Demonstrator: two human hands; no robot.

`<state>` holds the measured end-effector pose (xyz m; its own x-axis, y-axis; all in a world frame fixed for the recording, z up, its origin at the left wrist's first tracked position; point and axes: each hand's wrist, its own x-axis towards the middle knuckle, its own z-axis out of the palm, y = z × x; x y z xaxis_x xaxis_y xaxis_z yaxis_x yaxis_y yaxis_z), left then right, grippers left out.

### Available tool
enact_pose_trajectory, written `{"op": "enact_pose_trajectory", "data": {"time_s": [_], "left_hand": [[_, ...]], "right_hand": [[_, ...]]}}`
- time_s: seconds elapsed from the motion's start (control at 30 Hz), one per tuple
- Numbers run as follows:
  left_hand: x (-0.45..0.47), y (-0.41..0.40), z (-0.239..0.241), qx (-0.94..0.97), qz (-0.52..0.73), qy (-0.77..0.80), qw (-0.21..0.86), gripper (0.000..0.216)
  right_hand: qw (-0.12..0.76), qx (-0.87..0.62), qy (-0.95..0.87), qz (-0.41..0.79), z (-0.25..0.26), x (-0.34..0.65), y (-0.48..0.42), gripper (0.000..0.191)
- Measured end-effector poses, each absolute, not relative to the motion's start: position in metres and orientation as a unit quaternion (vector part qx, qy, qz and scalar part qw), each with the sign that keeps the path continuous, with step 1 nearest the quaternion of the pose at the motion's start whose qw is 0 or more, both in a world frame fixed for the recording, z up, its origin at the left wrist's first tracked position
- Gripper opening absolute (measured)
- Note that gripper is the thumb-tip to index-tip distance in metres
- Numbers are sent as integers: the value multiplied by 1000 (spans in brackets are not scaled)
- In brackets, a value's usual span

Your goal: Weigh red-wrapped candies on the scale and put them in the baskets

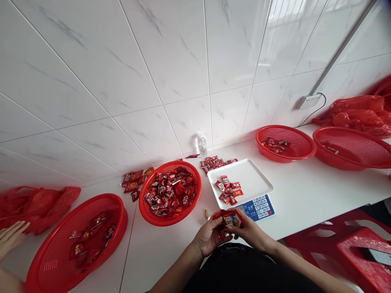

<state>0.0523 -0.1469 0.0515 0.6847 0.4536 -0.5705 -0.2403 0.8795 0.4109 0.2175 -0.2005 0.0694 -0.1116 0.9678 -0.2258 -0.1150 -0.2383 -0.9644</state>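
head view: wearer's two hands (206, 232) (251, 230) pinch red packets (229, 221) beside one scale (255, 179), among four baskets (301, 144).

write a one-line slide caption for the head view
Left hand and right hand hold red wrapped packets beside a digital scale, a red basket of similar packets nearby.

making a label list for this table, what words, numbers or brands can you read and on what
"7 8 9", "4 5 6", "1 2 3", "0": keypad of the blue-fronted scale.
Lettering beside those keys: too small to read surely.
Scale display: no figures legible.
Red packets in the left hand and right hand: printed, too small.
Wrapped sweets on the white tray: pale characters, too blurred.
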Motion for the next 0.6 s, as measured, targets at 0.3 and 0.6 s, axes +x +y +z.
{"op": "enact_pose_trajectory", "data": {"time_s": [0.3,0.6], "left_hand": [[54,-154,52,212,157,317,911,30],[59,-144,54,193,131,414,880,33]], "right_hand": [[328,-551,-593,487,78,218,-200,41],[413,-538,-436,591,60,217,-208,25]]}}
